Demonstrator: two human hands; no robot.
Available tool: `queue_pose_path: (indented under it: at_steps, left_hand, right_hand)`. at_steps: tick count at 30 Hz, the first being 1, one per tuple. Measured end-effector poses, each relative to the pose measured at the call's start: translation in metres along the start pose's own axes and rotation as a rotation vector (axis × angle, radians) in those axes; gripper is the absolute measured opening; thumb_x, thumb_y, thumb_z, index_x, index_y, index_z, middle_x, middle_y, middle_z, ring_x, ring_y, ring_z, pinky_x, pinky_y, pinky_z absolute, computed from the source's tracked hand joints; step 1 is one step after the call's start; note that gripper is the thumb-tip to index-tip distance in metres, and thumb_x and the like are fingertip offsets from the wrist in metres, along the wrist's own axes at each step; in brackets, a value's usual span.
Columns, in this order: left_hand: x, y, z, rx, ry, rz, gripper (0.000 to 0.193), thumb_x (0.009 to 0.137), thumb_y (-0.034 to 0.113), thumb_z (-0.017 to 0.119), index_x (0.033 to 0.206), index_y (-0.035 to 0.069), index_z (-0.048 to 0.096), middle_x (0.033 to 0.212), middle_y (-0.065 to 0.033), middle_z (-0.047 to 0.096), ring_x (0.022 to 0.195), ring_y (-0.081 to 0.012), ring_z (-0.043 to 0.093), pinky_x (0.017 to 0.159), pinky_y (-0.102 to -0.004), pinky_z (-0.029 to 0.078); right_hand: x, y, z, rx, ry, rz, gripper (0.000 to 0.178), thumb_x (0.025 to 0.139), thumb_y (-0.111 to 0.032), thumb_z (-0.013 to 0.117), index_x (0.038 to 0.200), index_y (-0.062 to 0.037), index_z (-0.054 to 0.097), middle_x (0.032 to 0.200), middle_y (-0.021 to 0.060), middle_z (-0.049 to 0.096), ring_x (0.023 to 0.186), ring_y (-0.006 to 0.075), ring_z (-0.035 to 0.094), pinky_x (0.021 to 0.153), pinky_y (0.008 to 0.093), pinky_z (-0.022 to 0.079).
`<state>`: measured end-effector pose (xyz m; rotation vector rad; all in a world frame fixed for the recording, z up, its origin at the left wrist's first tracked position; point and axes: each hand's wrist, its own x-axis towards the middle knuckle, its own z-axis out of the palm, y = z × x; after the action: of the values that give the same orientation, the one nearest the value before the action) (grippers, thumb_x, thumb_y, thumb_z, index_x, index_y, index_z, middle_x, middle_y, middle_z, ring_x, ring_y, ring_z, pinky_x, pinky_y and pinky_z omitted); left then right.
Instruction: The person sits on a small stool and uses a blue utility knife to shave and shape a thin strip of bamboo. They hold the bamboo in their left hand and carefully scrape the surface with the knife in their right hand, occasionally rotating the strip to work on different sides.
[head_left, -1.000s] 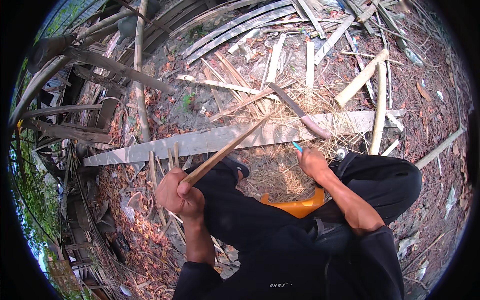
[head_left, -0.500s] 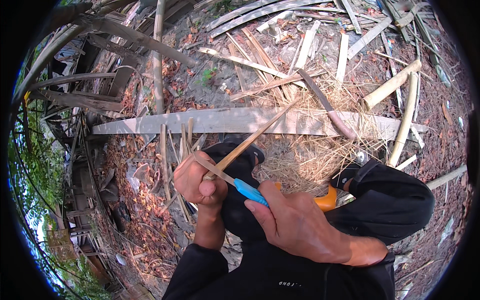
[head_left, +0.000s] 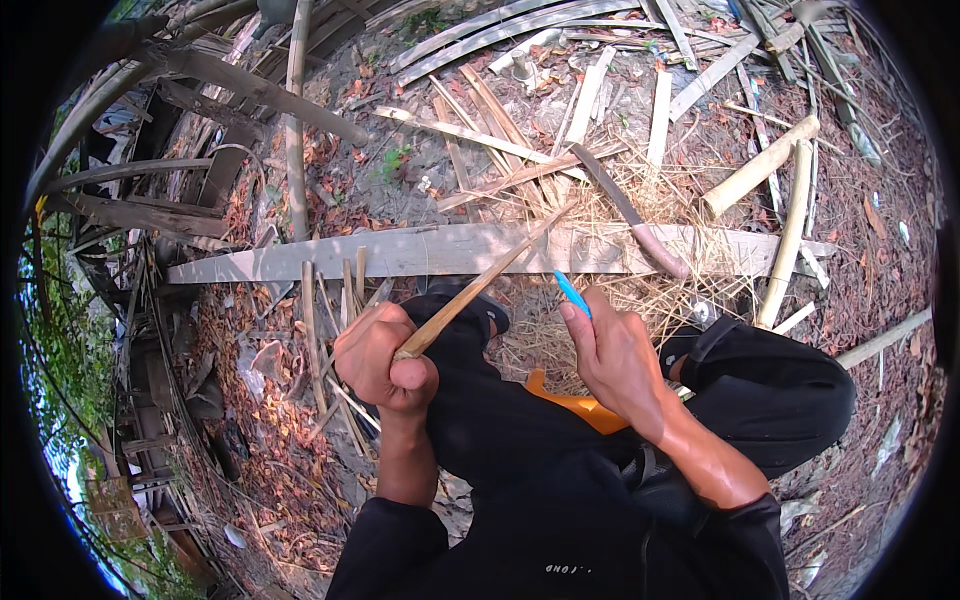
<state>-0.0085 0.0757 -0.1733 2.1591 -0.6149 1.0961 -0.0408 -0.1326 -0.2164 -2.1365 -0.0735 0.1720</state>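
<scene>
My left hand point(head_left: 385, 360) is closed around the thick end of a tapering wooden stick point(head_left: 470, 290), thumb pressed alongside it. The stick slants up and away to the right, its thin tip over the long plank. My right hand point(head_left: 622, 352) grips a blue-handled knife point(head_left: 571, 293), held to the right of the stick and apart from it. The knife's thin blade is hard to make out against the plank. Below my right hand, an orange object point(head_left: 590, 408) lies by my lap, partly hidden; its kind is unclear.
A long grey plank point(head_left: 400, 252) crosses in front of my legs. On it rests a curved blade with a brown handle point(head_left: 655, 250), amid pale shavings point(head_left: 600, 320). Beyond lie split wood strips point(head_left: 590, 95) and round poles point(head_left: 765, 165). Weathered timbers point(head_left: 250, 90) stand at the left.
My right hand has drawn the knife off the stick near my left hand, moving it forward and right. My left hand still holds the stick, and more of the orange object shows.
</scene>
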Motion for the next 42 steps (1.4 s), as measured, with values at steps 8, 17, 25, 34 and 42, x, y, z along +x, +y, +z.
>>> queue_pose_path:
  at_steps: [8,17,25,34,42]
  left_hand:
    - [-0.015,-0.008,0.005,-0.059,0.077,-0.034,0.066,0.096,0.059,0.030,0.058,0.005,0.033,0.044,-0.0029,0.031,0.035,-0.0129,0.032,0.036,-0.0261,0.023]
    - [-0.016,-0.010,0.003,-0.010,0.132,-0.055,0.065,0.098,0.055,0.031,0.059,0.003,0.035,0.043,-0.0027,0.031,0.035,-0.0119,0.032,0.036,-0.0246,0.024]
    - [-0.008,-0.017,0.006,-0.158,0.101,-0.153,0.053,0.095,0.054,0.042,0.079,0.003,0.041,0.067,-0.0074,0.046,0.057,-0.0149,0.045,0.052,-0.0247,0.034]
    - [0.049,0.030,-0.073,-0.039,0.570,-0.050,0.052,0.097,0.058,0.027,0.082,0.008,0.034,0.066,-0.0092,0.042,0.044,-0.0112,0.035,0.036,-0.0185,0.030]
    - [0.052,0.056,-0.059,-0.126,0.474,0.143,0.049,0.099,0.050,0.032,0.081,0.005,0.034,0.064,-0.0081,0.038,0.039,-0.0087,0.029,0.031,-0.0196,0.018]
  right_hand:
    - [-0.002,-0.023,0.017,0.069,-0.069,-0.259,0.033,0.095,-0.032,0.053,0.083,-0.0012,0.050,0.052,0.0179,0.054,0.048,0.0404,0.055,0.044,0.0488,0.041]
    - [0.051,0.113,0.072,-0.382,0.158,-0.126,0.042,0.096,-0.037,0.048,0.084,0.0025,0.059,0.050,0.0174,0.055,0.047,0.0369,0.058,0.042,0.0430,0.047]
    - [0.062,0.114,0.027,-0.089,0.090,0.193,0.044,0.099,-0.040,0.041,0.098,0.0014,0.055,0.068,0.0269,0.057,0.067,0.0466,0.055,0.067,0.0512,0.043]
    - [0.019,-0.011,-0.017,0.198,-0.018,-0.089,0.034,0.097,-0.032,0.050,0.087,0.0007,0.051,0.055,0.0208,0.053,0.054,0.0421,0.055,0.052,0.0476,0.040]
    - [-0.025,-0.064,-0.016,0.401,-0.146,-0.389,0.027,0.095,-0.028,0.054,0.094,-0.0034,0.044,0.062,0.0174,0.056,0.054,0.0406,0.055,0.047,0.0461,0.040]
